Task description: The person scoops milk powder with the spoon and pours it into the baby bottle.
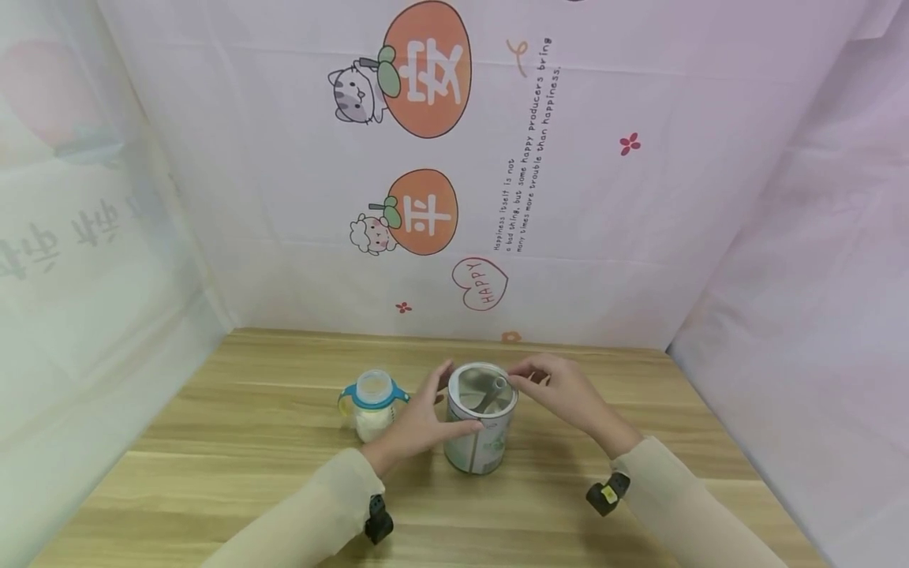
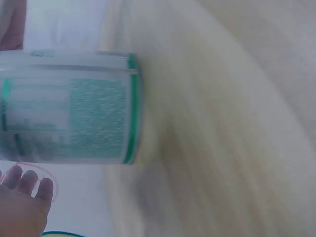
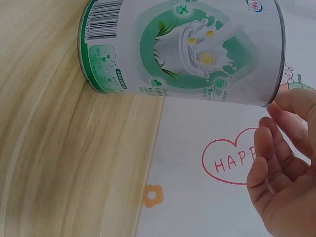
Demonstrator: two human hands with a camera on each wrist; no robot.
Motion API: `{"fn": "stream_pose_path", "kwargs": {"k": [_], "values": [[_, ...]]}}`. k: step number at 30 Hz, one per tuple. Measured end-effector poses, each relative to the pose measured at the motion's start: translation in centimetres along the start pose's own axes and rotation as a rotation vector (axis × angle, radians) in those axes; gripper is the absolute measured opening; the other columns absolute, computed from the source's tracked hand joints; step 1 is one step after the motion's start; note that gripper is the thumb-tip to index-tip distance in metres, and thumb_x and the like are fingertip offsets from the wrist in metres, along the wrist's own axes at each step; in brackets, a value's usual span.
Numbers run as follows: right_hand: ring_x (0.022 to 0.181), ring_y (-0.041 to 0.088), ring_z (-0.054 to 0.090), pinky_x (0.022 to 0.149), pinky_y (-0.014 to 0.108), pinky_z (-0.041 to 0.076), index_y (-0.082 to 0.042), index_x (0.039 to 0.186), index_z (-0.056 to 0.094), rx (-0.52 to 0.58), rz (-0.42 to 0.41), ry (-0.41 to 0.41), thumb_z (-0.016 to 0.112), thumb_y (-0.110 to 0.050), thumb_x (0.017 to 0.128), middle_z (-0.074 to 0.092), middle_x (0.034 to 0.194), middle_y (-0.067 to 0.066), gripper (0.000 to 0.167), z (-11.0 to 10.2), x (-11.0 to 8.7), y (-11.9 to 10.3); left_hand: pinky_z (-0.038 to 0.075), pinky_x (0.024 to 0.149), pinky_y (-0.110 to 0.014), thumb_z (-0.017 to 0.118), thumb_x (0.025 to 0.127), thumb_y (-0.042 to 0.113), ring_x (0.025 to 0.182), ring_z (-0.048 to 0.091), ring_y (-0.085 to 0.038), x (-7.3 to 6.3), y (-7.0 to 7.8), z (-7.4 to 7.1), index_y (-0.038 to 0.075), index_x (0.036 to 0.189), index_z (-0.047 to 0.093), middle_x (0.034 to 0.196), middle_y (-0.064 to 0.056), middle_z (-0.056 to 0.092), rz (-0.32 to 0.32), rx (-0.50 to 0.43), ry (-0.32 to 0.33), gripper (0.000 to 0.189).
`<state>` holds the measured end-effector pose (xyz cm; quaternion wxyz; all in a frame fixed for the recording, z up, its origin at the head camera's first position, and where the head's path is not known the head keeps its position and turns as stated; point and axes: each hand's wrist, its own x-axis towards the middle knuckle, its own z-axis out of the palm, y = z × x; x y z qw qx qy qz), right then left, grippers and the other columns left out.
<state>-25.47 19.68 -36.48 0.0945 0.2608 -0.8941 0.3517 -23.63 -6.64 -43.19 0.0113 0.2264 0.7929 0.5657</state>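
Observation:
A white and green milk powder can (image 1: 476, 454), lid off, stands upright on the table. A grey scoop (image 1: 491, 392) leans inside it, its round handle end near the right rim. My left hand (image 1: 424, 416) is around the can's left side, thumb across the front below the rim, fingers on the far left; they show beside the can in the left wrist view. My right hand (image 1: 557, 386) has thumb and index finger together at the right rim, by the scoop's handle end. In the right wrist view these fingertips (image 3: 269, 104) meet the rim, other fingers curled.
Left of the can stands a baby bottle (image 1: 374, 400) with a blue two-handled collar, clear top and whitish contents. The wooden table (image 1: 270, 442) ends at a printed white cloth (image 1: 312, 292) behind, with cloth walls on both sides.

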Motion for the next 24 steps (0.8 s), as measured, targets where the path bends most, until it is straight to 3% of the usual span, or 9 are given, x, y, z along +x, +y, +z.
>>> {"fn": "stream_pose_path", "kwargs": {"k": [7,13,19,24], "values": [[0.081,0.013,0.063,0.067,0.033,0.053,-0.024,0.104,0.076,0.016,0.039,0.038,0.071,-0.035,0.095,0.069,0.093,-0.011,0.015,0.0,-0.4,0.4,0.028,0.116,-0.045,0.081,0.084,0.044,0.147,0.027,-0.016,-0.3,1.7,-1.7,0.021,0.159,0.018,0.162,0.000,0.027,0.018,0.046,0.005,0.100],[0.089,0.013,0.064,0.073,0.033,0.055,-0.017,0.106,0.075,0.010,0.026,0.051,0.070,-0.032,0.096,0.070,0.099,-0.007,0.019,-0.2,-1.0,1.2,0.030,0.115,-0.040,0.079,0.086,0.043,0.144,0.033,-0.017,-0.5,2.6,-3.5,0.015,0.157,0.028,0.158,-0.003,0.035,0.056,0.123,0.041,0.092],[0.098,0.016,0.064,0.080,0.041,0.054,-0.015,0.109,0.074,-0.048,-0.001,0.056,0.069,-0.031,0.097,0.070,0.108,-0.004,0.020,-0.5,-1.8,2.0,0.033,0.113,-0.043,0.074,0.091,0.042,0.139,0.042,-0.022,-1.0,3.4,-6.2,0.009,0.154,0.034,0.153,-0.008,0.043,0.114,0.215,0.109,0.082],[0.103,0.022,0.064,0.081,0.048,0.054,-0.011,0.112,0.073,-0.110,-0.032,0.057,0.068,-0.030,0.097,0.069,0.111,-0.001,0.024,-0.7,-2.3,2.5,0.033,0.113,-0.047,0.070,0.094,0.043,0.138,0.042,-0.025,-1.7,4.2,-8.7,0.010,0.153,0.036,0.151,-0.007,0.045,0.109,0.263,0.138,0.076]]}}
